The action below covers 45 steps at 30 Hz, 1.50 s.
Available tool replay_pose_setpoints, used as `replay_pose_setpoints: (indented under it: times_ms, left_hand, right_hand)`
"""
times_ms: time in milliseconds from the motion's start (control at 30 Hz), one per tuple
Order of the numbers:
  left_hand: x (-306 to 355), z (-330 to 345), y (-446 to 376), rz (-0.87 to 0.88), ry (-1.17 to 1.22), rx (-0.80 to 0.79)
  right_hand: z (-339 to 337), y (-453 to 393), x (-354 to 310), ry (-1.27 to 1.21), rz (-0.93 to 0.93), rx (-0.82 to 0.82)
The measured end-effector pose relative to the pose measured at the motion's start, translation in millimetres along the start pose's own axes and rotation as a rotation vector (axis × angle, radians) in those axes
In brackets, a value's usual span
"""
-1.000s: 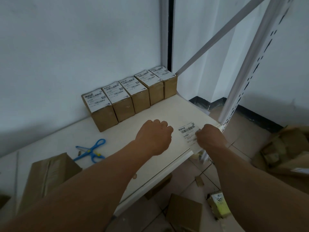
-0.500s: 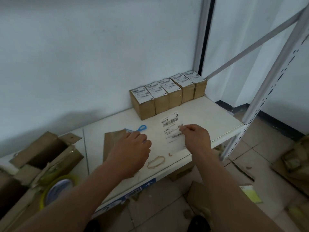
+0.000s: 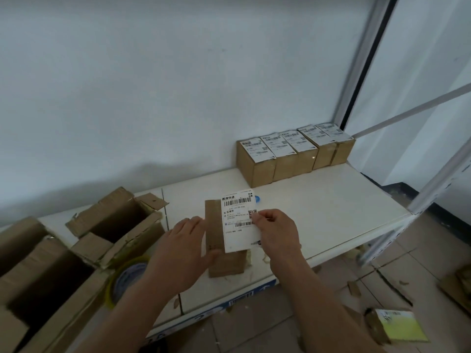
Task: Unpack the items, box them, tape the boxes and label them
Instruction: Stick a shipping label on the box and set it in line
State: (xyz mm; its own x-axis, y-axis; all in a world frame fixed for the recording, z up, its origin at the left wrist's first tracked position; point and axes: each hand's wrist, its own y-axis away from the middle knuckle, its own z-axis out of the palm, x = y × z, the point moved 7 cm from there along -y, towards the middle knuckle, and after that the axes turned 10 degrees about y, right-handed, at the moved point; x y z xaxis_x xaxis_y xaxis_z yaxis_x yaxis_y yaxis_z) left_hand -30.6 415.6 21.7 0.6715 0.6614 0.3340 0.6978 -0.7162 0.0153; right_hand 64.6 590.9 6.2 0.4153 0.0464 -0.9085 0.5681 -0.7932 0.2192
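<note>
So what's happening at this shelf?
A person is labelling small cardboard boxes. The right hand pinches a shipping label by its edge and holds it over a brown box lying on the white shelf, while the left hand rests against that box's side. Five boxes that already carry labels stand in a row by the wall. Opened cartons and a tape roll sit to the left.

A plain brown cardboard box (image 3: 224, 250) lies on its long side on the white tabletop (image 3: 318, 215), closed, its top face bare. A white shipping label (image 3: 239, 220) with barcodes and printed text hangs just above it, tilted slightly and overlapping the box's right half; whether it touches the cardboard is hard to tell. Five labelled boxes (image 3: 293, 154) stand in a tight row against the wall.
</note>
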Motion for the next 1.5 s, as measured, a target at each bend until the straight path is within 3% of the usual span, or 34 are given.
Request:
replay_pose_setpoints:
  times_ms: [200,500,1500]
  left_hand:
    - [-18,14,0,-0.046,0.092,-0.134]
    - [-20,15,-9,-0.022,0.140,-0.139]
    - [-19,21,-15,-0.022,0.197,-0.119]
  right_hand:
    - [22,-11,-3,0.056,-0.026,-0.006]
    - [45,-19,7,0.185,-0.040,-0.001]
    - [60,-21,17,0.272,-0.034,0.052]
